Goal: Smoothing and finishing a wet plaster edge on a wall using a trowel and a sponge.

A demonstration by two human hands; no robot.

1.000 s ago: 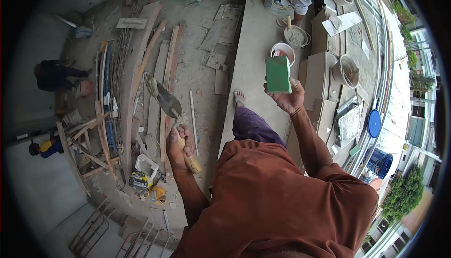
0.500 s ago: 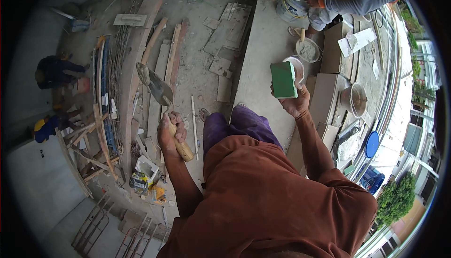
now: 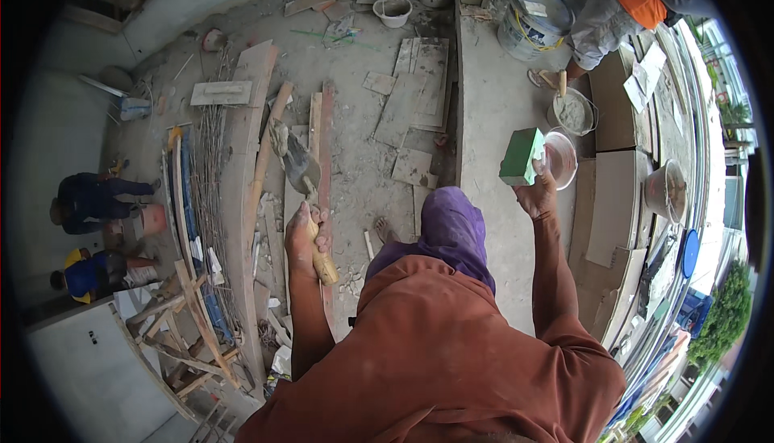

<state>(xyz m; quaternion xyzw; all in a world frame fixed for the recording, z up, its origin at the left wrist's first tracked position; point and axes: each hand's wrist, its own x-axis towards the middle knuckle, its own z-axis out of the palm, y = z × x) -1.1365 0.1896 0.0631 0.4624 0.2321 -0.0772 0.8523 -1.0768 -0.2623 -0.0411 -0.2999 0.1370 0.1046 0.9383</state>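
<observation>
My left hand (image 3: 310,237) is closed round the wooden handle of a trowel (image 3: 301,170). Its metal blade points away from me, with grey mortar on the far end. In my right hand (image 3: 538,195) is a green rectangular block (image 3: 521,157), held from its near right side. White smears show beside my fingers; whether the block has a handle is hidden. Just behind it appears a pale pinkish bucket (image 3: 562,161), and I cannot tell whether my hand touches it. Farther off stands a bucket of grey mortar (image 3: 573,112) with a wooden-handled tool in it.
A co-worker (image 3: 625,8) in grey and orange stands at the far right by a lidded bucket (image 3: 536,20). Boards (image 3: 242,177) and loose planks lie on my left. Two people (image 3: 101,201) are at the far left. Boxes (image 3: 617,209) line the right side, near another bucket (image 3: 665,189).
The green block has turned, now showing a lighter side face, and the pinkish bucket shows more beside it. My legs have shifted. The co-worker's hand has left the lidded bucket.
</observation>
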